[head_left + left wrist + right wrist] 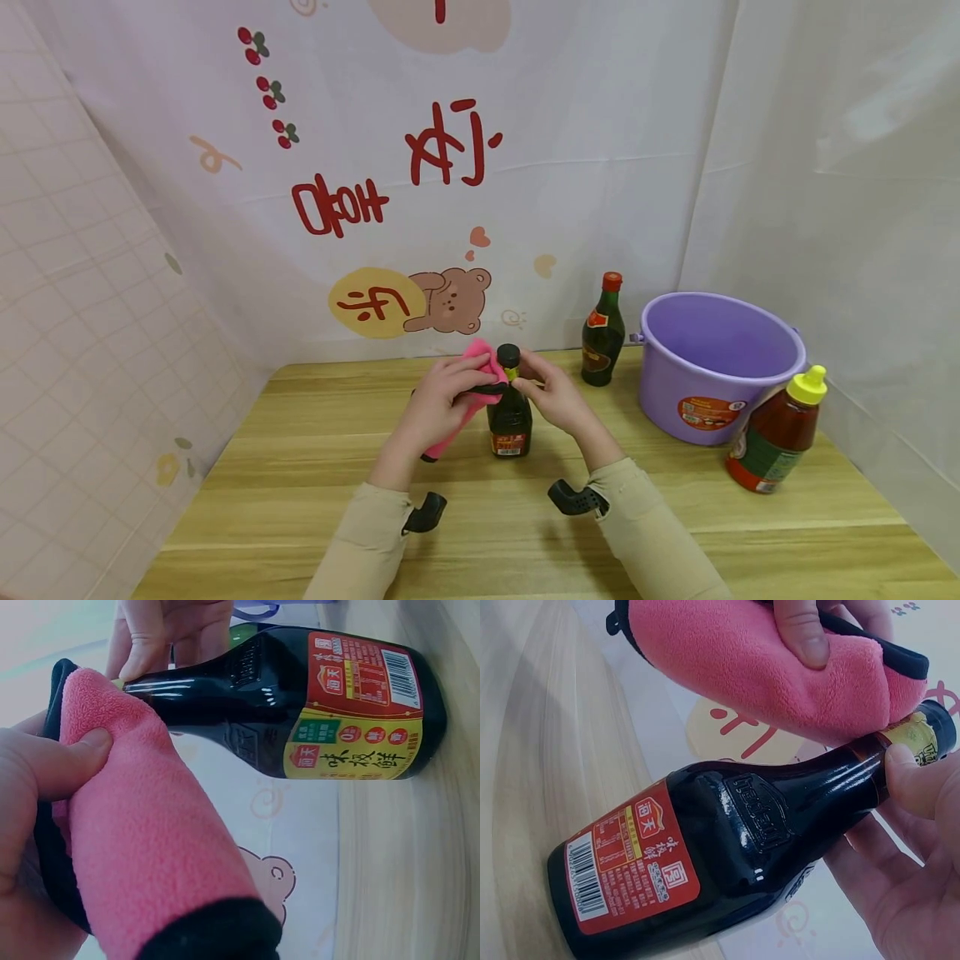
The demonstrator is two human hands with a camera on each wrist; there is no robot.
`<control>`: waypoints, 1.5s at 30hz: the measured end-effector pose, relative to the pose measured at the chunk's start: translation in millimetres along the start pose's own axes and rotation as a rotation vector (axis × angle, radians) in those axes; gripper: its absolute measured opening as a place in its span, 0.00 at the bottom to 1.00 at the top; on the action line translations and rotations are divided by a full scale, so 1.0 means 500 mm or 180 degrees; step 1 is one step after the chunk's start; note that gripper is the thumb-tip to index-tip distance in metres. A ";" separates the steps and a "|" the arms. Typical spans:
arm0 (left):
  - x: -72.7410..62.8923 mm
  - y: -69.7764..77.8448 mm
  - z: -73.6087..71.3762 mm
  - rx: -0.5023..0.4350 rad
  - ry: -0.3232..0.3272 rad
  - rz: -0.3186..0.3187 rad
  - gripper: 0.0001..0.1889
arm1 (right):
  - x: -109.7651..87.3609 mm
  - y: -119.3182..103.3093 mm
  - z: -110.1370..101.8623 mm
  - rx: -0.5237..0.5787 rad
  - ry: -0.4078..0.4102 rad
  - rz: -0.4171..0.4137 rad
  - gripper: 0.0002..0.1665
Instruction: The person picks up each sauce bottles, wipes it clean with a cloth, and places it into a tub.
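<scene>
A dark soy sauce bottle (510,423) with a black cap stands upright on the wooden table, its red and yellow label showing in the left wrist view. My left hand (444,396) grips a folded pink cloth (161,817) with black edging. The cloth touches the bottle's neck just below the cap. From the other side, my right hand (553,394) holds the neck, the thumb (915,776) lying on the yellow neck band (915,739). Part of the left fingers is hidden behind the cloth in the left wrist view.
Behind and to the right stands a dark green bottle (602,337) with a red cap. Beside it is a purple bucket (667,392). A red-brown sauce bottle (776,437) with a yellow cap stands near the table's right edge. A printed curtain (600,208) hangs along the back.
</scene>
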State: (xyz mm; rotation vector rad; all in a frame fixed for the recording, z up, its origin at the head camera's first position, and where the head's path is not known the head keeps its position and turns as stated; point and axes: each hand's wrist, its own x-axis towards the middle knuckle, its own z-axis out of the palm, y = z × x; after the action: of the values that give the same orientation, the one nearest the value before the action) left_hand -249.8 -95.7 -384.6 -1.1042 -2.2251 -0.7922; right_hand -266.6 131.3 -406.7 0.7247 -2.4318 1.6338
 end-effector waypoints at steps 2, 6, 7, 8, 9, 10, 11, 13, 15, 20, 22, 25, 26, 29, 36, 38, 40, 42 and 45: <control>0.001 -0.001 0.003 0.0015 -0.0027 -0.0016 0.13 | -0.002 -0.012 0.000 0.0005 -0.0006 0.0008 0.31; 0.000 -0.001 0.005 0.0068 -0.0105 -0.0025 0.13 | -0.002 -0.013 0.001 0.0012 -0.0010 0.0028 0.31; -0.001 0.000 0.005 0.0083 -0.0138 -0.0043 0.13 | -0.001 -0.012 0.001 0.0019 -0.0008 0.0035 0.31; -0.002 0.000 0.005 0.0085 -0.0172 -0.0058 0.13 | -0.001 -0.012 0.001 0.0014 -0.0007 0.0036 0.31; -0.004 -0.001 0.006 0.0087 -0.0206 -0.0072 0.13 | 0.001 -0.002 0.001 0.0020 -0.0002 0.0026 0.31; -0.007 -0.002 0.008 0.0097 -0.0243 -0.0090 0.13 | 0.001 -0.001 0.001 0.0011 -0.0002 0.0006 0.31; -0.009 -0.003 0.009 0.0109 -0.0286 -0.0108 0.13 | 0.001 -0.001 0.002 0.0014 0.0001 0.0005 0.31; -0.014 -0.004 0.011 0.0136 -0.0354 -0.0110 0.13 | 0.001 0.000 0.001 -0.0001 0.0004 0.0002 0.31; -0.018 -0.006 0.013 0.0169 -0.0415 -0.0097 0.13 | 0.001 0.000 0.001 0.0000 0.0006 0.0002 0.30; -0.028 -0.013 0.020 0.0223 -0.0519 -0.0003 0.12 | 0.000 -0.001 0.001 -0.0027 0.0010 -0.0028 0.30; -0.031 -0.015 0.021 0.0209 -0.0540 0.0020 0.12 | -0.001 -0.001 0.001 -0.0043 0.0007 -0.0039 0.30; -0.034 -0.016 0.020 0.0181 -0.0575 0.0009 0.11 | 0.000 -0.001 0.001 -0.0006 0.0005 -0.0011 0.30; -0.036 -0.017 0.020 0.0179 -0.0593 0.0008 0.11 | 0.000 -0.001 0.002 0.0000 -0.0001 0.0000 0.29; -0.042 -0.020 0.021 0.0153 -0.0664 -0.0004 0.12 | 0.002 -0.001 0.003 0.0025 -0.0008 0.0041 0.29; -0.060 -0.027 0.023 0.0058 -0.0784 -0.0118 0.12 | 0.001 -0.001 0.005 0.0020 -0.0006 0.0073 0.29; -0.065 -0.029 0.024 0.0049 -0.0808 -0.0151 0.12 | 0.001 -0.001 0.005 0.0029 -0.0004 0.0077 0.29; -0.070 -0.032 0.027 0.0036 -0.0819 -0.0150 0.12 | 0.001 -0.001 0.005 0.0033 0.0003 0.0071 0.30; -0.074 -0.034 0.029 0.0027 -0.0812 -0.0153 0.12 | 0.001 -0.001 0.005 0.0041 0.0015 0.0066 0.30; -0.080 -0.035 0.031 0.0008 -0.0819 -0.0190 0.12 | 0.000 -0.001 0.005 0.0038 0.0024 0.0060 0.30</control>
State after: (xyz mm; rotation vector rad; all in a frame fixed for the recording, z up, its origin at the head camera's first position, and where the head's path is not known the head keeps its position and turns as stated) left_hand -246.2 -114.4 -426.9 -1.2015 -2.4803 -0.7046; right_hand -265.9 128.6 -407.1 0.6980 -2.4331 1.6560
